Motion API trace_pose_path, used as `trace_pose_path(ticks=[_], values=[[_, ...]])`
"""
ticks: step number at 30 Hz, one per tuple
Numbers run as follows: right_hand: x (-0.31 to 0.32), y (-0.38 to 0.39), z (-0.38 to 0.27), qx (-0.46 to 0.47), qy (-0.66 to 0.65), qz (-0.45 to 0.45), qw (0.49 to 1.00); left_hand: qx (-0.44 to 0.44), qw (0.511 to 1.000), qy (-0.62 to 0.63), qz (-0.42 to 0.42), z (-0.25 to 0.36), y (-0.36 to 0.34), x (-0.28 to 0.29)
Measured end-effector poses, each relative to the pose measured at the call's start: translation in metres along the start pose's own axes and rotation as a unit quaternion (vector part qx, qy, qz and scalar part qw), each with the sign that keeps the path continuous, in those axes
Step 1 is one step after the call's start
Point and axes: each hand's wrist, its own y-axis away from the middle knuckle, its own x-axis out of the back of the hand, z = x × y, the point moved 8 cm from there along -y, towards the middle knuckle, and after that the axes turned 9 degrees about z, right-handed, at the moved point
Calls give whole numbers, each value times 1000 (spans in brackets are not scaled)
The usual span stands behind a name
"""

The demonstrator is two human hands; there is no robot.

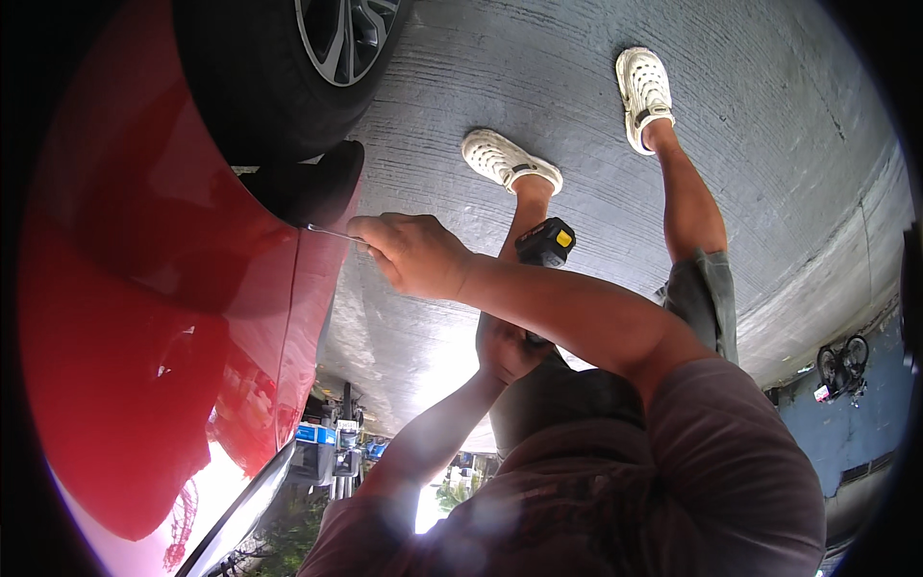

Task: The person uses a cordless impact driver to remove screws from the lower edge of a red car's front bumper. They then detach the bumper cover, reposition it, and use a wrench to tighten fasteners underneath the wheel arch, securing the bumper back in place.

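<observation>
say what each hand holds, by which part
Right hand: a thin metal tool, by one end. Left hand: a black power tool; which part is hidden.

We cannot read any words or numbers here. We see a yellow patch [563, 238] on the black power tool [541, 250], and a little red and white plate [822, 394] by the far-off bike [846, 365], but any writing is too small for us.
</observation>
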Motion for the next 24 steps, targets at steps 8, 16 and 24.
trace_pose_path(ticks=[8, 16, 24], values=[[2, 0, -2, -28, 54, -13, 998, 4, 1000, 16, 12, 3, 3, 0], [-3, -1, -7, -2, 90, 16, 996, 25, 998, 60, -9, 5, -4, 1], [-9, -4, -10, 4, 46, -6, 999, 6, 1000, 27, 4, -2, 8, -7]])
